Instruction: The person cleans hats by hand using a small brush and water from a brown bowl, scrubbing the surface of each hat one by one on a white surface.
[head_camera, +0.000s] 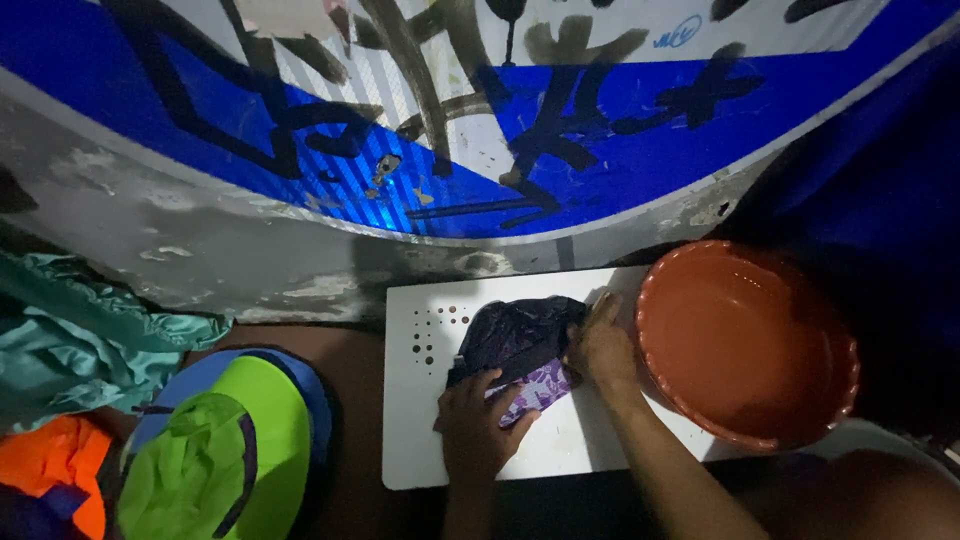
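Dim corner, a white board (560, 450) flat on the floor against a scuffed wall, and we're right over the hands. Left hand (478, 425) is pressed down, fingers curled and clamped on the near edge of a dark cloth (515, 335) with a purple patterned patch; right hand (603, 345) grips the cloth's far-right edge, fingers closed on it. The cloth sits bunched in the middle of the board, just beside a cluster of small holes in the board's left part. To the right, touching the board's edge, an orange basin (750, 345) with water in it. Off to the left, a lime-green and blue cap (215, 450), an orange cloth (55, 470) and a crumpled teal garment (80, 330). Further back, a big blue-and-white panel (450, 150) daubed with black strokes. Judging it: best to keep one hand pinning the fabric firmly while the other works, spreading the bunch flat so the whole surface gets rubbed, and staying clear of the basin rim
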